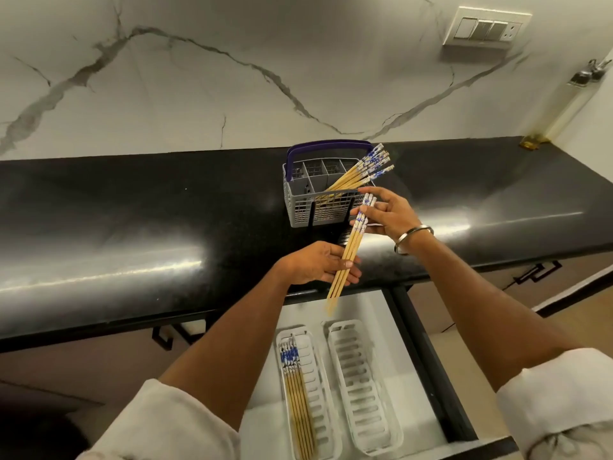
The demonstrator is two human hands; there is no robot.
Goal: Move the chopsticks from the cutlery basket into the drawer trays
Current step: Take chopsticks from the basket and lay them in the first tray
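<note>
Head view: a small bundle of chopsticks, patterned ends up and bare tips down, is held between both hands at the centre of the frame, above the front edge of the black countertop. The right hand, wearing a metal bangle, pinches the patterned upper ends between thumb and fingertips; the left hand lies beneath the shafts with its thumb pressed across them, so both hands are closed on the bundle. Just behind the hands, at upper centre, stands the grey cutlery basket with its purple handle, and a further group of remaining chopsticks leans out of its right-hand compartment toward the upper right. Below, at lower centre, the drawer stands open with two white slotted trays side by side: the left tray already holds a row of stored chopsticks, patterned ends toward the countertop, while the right tray shows only its slots. The step in hand appears to be the transfer of one gathered bundle, roughly midway through the task. The next move probably calls for lowering the bundle lengthwise into a tray, aligned with its long axis, and letting go without scattering the sticks; the basket's remaining group then wants collecting. A switch plate sits at upper right on the marble wall.
</note>
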